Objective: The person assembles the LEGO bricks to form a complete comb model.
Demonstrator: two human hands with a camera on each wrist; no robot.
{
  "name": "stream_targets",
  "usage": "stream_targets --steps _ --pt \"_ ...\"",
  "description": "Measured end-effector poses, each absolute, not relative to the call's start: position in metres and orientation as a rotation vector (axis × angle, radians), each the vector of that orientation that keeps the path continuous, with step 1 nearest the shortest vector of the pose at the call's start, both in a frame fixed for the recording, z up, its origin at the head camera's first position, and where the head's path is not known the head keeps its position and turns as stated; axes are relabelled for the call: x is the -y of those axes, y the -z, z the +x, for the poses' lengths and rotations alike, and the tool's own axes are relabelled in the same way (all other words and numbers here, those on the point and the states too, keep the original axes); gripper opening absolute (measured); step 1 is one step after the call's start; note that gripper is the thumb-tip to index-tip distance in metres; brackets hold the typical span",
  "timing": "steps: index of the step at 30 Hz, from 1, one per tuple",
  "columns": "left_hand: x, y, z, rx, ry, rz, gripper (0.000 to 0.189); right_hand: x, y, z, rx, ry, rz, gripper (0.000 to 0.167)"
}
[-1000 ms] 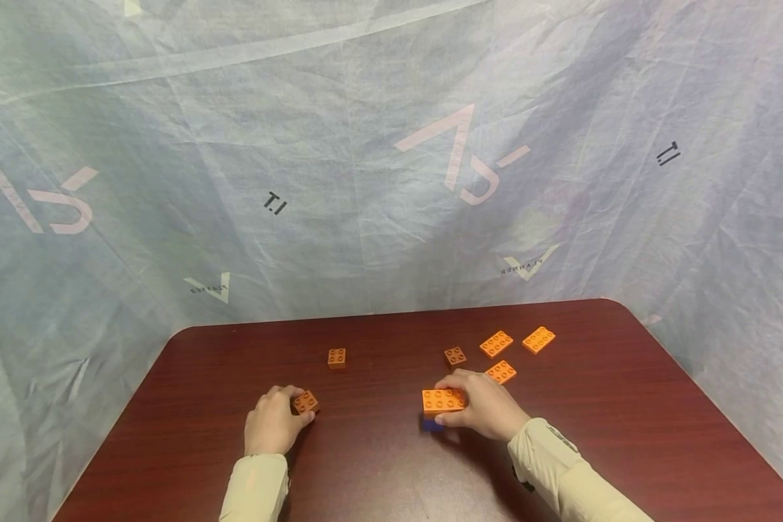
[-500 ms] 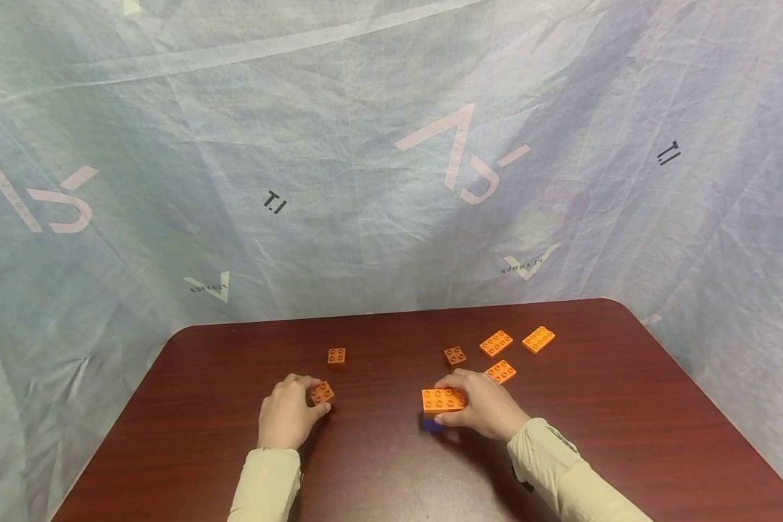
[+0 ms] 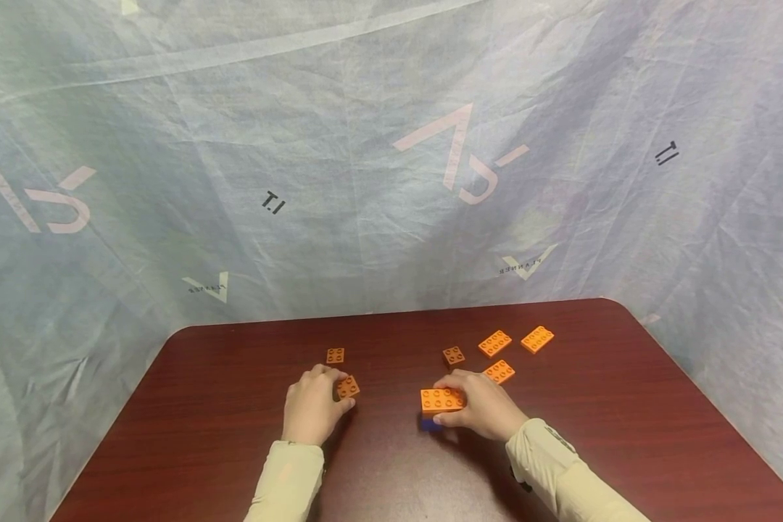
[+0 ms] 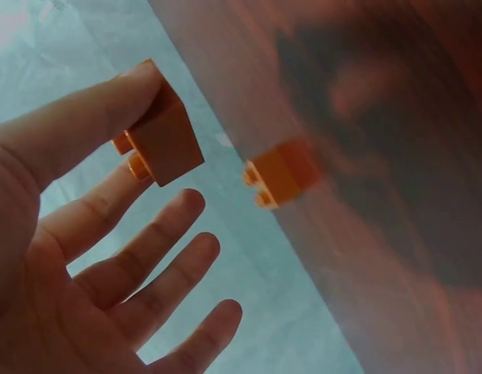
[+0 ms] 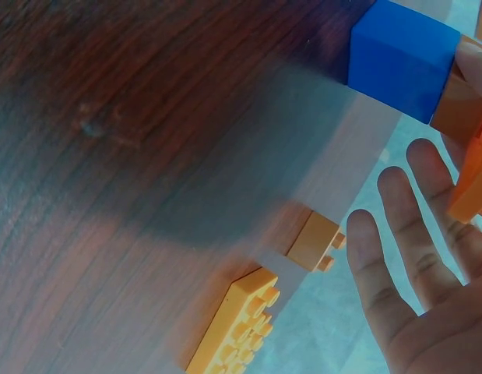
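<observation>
My left hand point(image 3: 313, 406) pinches a square orange-brown toy brick point(image 3: 348, 388) between thumb and index finger. In the left wrist view this brick point(image 4: 169, 140) is held off the table, its studs turned toward the palm, while the other fingers spread loosely. My right hand point(image 3: 486, 402) grips a small stack of bricks. Topmost in that stack is a flat bright orange brick point(image 3: 438, 399) with two rows of studs. Below it come an orange-brown brick point(image 5: 459, 105) and, at the bottom, a blue brick point(image 5: 402, 61). Fingers hide the stack's right end in the head view.
On the dark red table point(image 3: 235, 377) lies one orange-brown square brick point(image 3: 336, 355) beyond the left hand. Another square brick point(image 3: 453, 355) sits behind the right hand, beside flat orange bricks point(image 3: 494, 344). A pale printed cloth point(image 3: 365, 181) hangs behind the table.
My left hand, carrying the square brick, has moved right and slightly away from me, closer to the stack. The right hand and its stack stay in place.
</observation>
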State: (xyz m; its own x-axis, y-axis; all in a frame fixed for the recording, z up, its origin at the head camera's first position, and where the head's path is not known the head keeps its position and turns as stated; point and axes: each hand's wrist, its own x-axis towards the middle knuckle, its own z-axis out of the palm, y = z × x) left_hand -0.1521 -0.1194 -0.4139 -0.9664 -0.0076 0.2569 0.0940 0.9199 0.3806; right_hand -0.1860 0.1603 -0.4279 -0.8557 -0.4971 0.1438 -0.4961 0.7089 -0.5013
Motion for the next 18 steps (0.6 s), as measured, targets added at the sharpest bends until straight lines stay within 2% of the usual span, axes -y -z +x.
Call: stream_targets --steps 18 --pt "0.079 0.394 -0.158 2.791 0.502 -0.235 0.036 -0.16 0.429 -0.187 -2.912 0.849 -0.851 0.045"
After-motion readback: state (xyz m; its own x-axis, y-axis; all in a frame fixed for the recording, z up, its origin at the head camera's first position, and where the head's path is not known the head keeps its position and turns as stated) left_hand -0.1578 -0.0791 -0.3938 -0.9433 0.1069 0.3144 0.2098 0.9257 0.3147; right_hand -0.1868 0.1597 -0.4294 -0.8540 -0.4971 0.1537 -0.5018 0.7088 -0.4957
